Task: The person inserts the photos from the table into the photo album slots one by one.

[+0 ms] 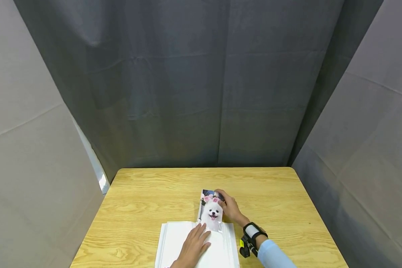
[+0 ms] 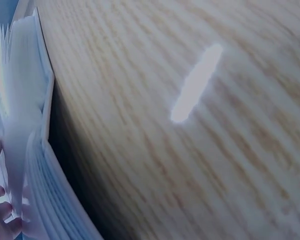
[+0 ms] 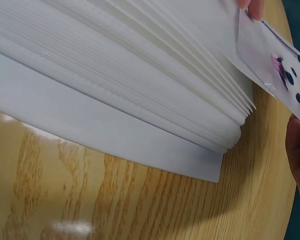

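Observation:
A white photo album (image 1: 170,242) lies open near the front edge of the table, its thick stack of pages (image 3: 140,75) fanned at one end. A photo of a white dog with pink flowers (image 1: 211,217) reaches beyond the album's far edge, its lower end over the open page. My right hand (image 1: 232,209) pinches the photo near its top right corner. Flat across the page, my left hand (image 1: 195,246) has its fingers extended, and the fingertips (image 3: 255,9) touch the photo's lower end in the right wrist view. Whether that end is inside a page pocket is hard to tell.
The light wood table (image 1: 137,208) extends behind the album and to both sides. A dark grey curtain (image 1: 174,93) hangs beyond its far edge, with pale cloth panels (image 1: 30,130) at the sides. A watch-like strap (image 1: 254,230) and small camera (image 1: 246,247) sit on the right wrist.

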The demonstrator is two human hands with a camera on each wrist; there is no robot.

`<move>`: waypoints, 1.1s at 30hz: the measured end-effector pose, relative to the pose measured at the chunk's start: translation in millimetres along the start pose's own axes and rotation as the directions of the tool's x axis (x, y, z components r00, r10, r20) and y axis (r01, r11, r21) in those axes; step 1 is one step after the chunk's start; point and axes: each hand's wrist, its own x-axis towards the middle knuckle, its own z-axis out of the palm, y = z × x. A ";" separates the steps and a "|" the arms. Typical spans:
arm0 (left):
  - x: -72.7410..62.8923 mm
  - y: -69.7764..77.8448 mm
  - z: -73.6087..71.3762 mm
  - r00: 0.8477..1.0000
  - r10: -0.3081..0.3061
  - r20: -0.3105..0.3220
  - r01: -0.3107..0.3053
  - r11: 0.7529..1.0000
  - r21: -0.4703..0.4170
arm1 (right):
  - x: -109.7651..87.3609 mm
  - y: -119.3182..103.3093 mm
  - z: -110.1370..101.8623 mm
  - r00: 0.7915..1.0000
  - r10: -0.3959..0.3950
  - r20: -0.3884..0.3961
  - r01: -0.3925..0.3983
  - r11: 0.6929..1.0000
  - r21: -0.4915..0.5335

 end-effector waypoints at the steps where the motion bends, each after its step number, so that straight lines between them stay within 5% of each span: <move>1: 0.1 0.1 -0.1 1.000 -0.002 0.005 0.002 1.000 0.005 | -0.3 -0.2 0.4 1.000 -0.009 0.002 0.009 1.000 -0.011; 10: 0.3 2.7 -0.6 1.000 -0.025 0.012 0.025 1.000 0.019 | -5.6 -1.4 3.6 0.994 -0.104 0.020 0.105 0.994 -0.036; 33: -2.6 5.5 1.0 1.000 -0.028 -0.008 0.028 1.000 -0.003 | -15.0 -13.4 4.4 0.990 -0.123 0.063 0.124 0.992 -0.003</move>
